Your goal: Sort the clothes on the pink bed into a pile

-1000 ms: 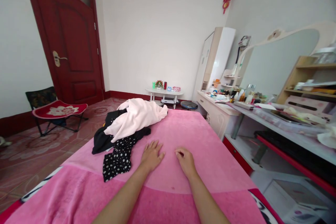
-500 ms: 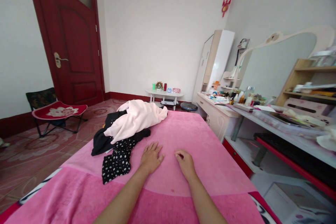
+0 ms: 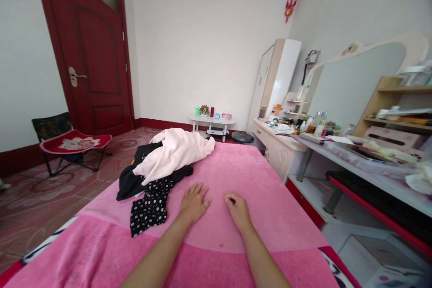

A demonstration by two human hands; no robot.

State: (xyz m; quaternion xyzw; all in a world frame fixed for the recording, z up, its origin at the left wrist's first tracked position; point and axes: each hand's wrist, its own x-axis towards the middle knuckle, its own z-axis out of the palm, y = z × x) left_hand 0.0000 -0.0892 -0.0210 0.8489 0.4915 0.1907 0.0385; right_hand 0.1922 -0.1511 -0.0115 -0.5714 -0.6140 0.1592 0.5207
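My left hand (image 3: 195, 203) lies flat on the pink blanket (image 3: 270, 202), palm down, fingers stretched out and nothing held. To its right, my right hand (image 3: 237, 208) rests on the same blanket with its fingers curled in toward the thumb; I see nothing in them. Left of my left hand is a black garment with white dots (image 3: 150, 209), one part spread toward me. A pale pink fleecy garment (image 3: 178, 150) lies heaped on top of the pile, over black clothing (image 3: 128, 182). The clothes touch neither hand.
A folding stool (image 3: 76, 141) stands on the tiled floor at left, before a dark red door (image 3: 97, 65). Along the right side run a white dressing table (image 3: 278, 137) and a cluttered desk (image 3: 351, 155). Beyond the bed's far end is a low white table (image 3: 211, 120).
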